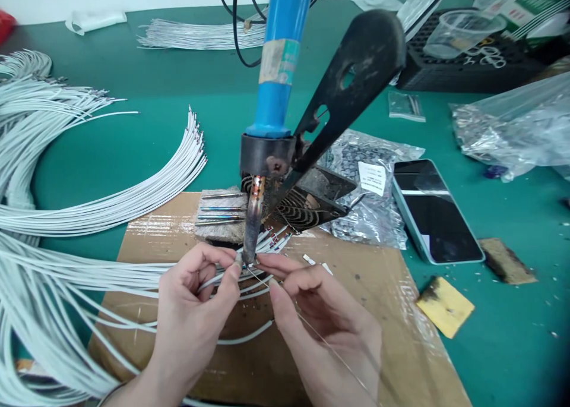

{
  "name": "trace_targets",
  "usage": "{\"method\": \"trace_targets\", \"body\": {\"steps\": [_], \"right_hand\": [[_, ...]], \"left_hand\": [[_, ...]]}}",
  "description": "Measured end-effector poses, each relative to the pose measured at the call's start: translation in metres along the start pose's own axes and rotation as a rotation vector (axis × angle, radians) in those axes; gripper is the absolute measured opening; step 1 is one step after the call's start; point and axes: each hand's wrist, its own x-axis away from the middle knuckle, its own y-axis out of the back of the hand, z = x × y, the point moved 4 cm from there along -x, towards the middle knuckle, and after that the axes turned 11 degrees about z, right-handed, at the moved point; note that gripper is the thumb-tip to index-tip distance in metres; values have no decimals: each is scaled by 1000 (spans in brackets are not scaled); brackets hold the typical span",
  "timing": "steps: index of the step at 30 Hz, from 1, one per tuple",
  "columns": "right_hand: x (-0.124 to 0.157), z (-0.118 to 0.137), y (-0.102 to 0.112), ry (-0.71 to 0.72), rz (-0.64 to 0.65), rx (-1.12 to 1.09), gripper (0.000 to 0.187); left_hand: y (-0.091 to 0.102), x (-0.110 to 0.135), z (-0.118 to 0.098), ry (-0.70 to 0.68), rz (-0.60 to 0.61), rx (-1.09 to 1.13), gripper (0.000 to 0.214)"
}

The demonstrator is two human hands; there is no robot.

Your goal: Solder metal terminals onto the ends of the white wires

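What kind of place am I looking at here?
Probably a small electronics assembly bench. A blue-handled soldering iron stands fixed in a stand, bundles of white wires lie across the green table, and both hands hold wire at its tip.

I see a thin white wire (218,274) pinched between the fingertips of my left hand (196,312), its bare end brought up to the dark, discoloured tip of the soldering iron (253,223), which hangs nearly upright in its black stand with a blue handle above. My right hand (320,324) pinches a fine silvery strand of solder (312,330) that runs slantwise from beside the iron's tip down across my palm toward the lower right, above the brown cardboard sheet (365,288) on the tabletop
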Motion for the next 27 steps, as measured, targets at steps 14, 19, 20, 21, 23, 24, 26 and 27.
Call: {"method": "trace_targets", "body": {"steps": [14,19,20,21,23,24,26,27], "right_hand": [[0,3,-3,48,-16,-34,20],[-1,3,-3,67,-11,-33,21],[-1,4,-3,69,-10,-31,21],[-1,4,-3,71,-9,-31,21],[-2,4,-3,70,-12,-31,21],[-2,4,-3,66,-16,-31,21],[-2,4,-4,57,-20,-30,21],[-1,4,-4,55,-19,-31,20]], "left_hand": [[0,1,-5,-49,-20,-2,11],[0,-1,-4,-70,-14,-3,11],[0,-1,-3,-70,-17,-2,11],[0,-1,-3,-69,-17,-1,11],[0,-1,-2,-68,-17,8,11],[0,-1,-2,-69,-15,12,11],[0,-1,-3,-71,-12,20,11],[0,-1,-3,-72,-13,21,11]]}}
